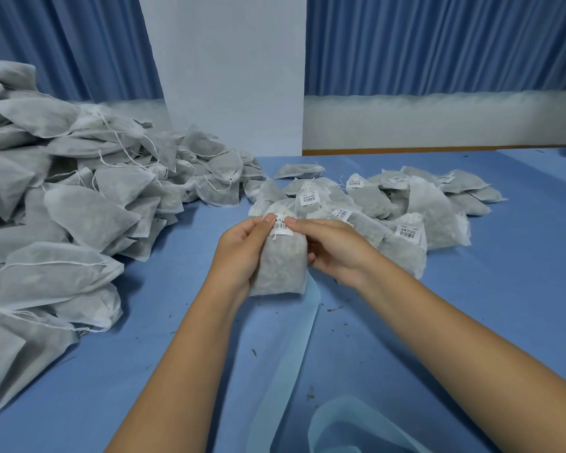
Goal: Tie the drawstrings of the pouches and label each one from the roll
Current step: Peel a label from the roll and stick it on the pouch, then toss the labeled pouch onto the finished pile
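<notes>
Grey-white pouches (79, 207), blue table (504, 289), barcoded white label (282, 225).

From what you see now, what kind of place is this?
Likely a small packing workshop: a heap of unlabelled pouches, barcode-labelled pouches on the blue table, and a label being pressed onto the held pouch.

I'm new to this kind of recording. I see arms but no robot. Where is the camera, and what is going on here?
There is no machine: a person works with bare hands, and the single camera sits on their head, looking forward and down. The left hand grips a filled white pouch over the blue table; the right hand holds its neck, a fingertip pressing a barcode label on. On the left lies a heap of unlabelled pouches; behind the hands, labelled pouches. A pale translucent strip trails toward the camera, probably label backing.
</notes>
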Demonstrator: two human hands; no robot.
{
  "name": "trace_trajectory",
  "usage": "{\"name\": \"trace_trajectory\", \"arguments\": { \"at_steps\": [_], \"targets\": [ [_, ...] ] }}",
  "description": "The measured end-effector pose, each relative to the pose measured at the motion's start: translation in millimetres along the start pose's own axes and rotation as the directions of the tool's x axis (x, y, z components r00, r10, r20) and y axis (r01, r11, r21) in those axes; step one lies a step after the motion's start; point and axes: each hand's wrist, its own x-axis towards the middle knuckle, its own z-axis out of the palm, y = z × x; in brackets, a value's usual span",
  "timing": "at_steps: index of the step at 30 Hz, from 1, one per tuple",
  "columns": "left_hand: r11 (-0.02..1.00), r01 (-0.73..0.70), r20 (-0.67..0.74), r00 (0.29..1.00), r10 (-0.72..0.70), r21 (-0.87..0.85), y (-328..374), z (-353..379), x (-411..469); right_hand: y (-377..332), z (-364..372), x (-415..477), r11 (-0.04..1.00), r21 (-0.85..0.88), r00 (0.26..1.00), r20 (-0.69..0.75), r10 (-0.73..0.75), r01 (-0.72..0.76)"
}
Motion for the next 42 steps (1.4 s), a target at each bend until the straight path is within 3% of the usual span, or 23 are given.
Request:
{"name": "trace_trajectory", "arguments": {
  "at_steps": [3, 7, 13, 17, 20, 23, 25, 27, 31, 35, 39, 42],
  "targets": [
    [0.999, -0.005, -0.032, 0.999, 0.007, 0.052, -2.5, 0.9, 1.1, 2.5, 2.1, -0.4, 1.000, 0.020, 1.000, 0.006, 0.001, -0.001],
    [0.974, -0.074, -0.135, 0.985, 0.104, 0.214, -6.0, 2.7, 3.3, 3.6, 4.5, -3.0, 0.973, -0.193, 0.990, -0.045, -0.134, 0.123],
    [0.969, -0.103, -0.164, 0.976, 0.142, 0.225, -6.7, 5.8, 1.9, 3.7, 7.9, -6.0, 0.968, -0.219, 0.983, -0.102, -0.150, 0.125],
    [0.985, -0.092, -0.260, 0.957, 0.128, 0.148, -6.2, 4.4, 4.2, 2.0, 12.6, -9.6, 0.932, -0.306, 0.968, -0.090, -0.234, 0.197],
    [0.998, -0.060, -0.228, 0.972, 0.053, -0.023, -4.0, 2.6, 6.5, -4.4, 13.4, -9.5, 0.875, -0.365, 0.930, -0.059, -0.362, 0.318],
    [0.990, -0.033, -0.155, 0.988, 0.012, -0.138, -0.3, -0.7, 10.8, -23.1, -1.7, 1.3, 0.845, -0.357, 0.836, -0.237, -0.495, 0.399],
    [0.987, -0.003, -0.194, 0.981, -0.029, -0.159, 0.3, -5.7, 14.0, -32.4, -19.8, 14.7, 0.846, -0.415, 0.804, -0.341, -0.486, 0.336],
    [0.992, 0.037, -0.262, 0.963, -0.068, -0.122, -1.3, -10.8, 17.5, -29.1, -35.3, 30.7, 0.830, -0.510, 0.817, -0.366, -0.446, 0.225],
    [0.990, 0.107, -0.322, 0.938, -0.132, -0.093, -5.2, -17.1, 19.9, -3.9, -39.3, 53.1, 0.626, -0.778, 0.874, -0.263, -0.408, 0.058],
    [0.989, 0.118, -0.342, 0.929, -0.140, -0.085, -4.8, -23.2, 21.4, 14.9, -36.9, 62.3, 0.485, -0.874, 0.891, -0.203, -0.405, 0.022],
    [0.989, 0.136, -0.356, 0.923, -0.146, -0.054, -7.9, -25.8, 23.2, 21.4, -50.1, 73.5, 0.236, -0.969, 0.905, -0.160, -0.395, -0.069],
    [0.982, 0.181, -0.348, 0.919, -0.185, -0.043, -12.7, -28.7, 25.4, 17.2, -61.5, 80.6, 0.161, -0.979, 0.893, -0.180, -0.412, -0.123]
  ]
}}
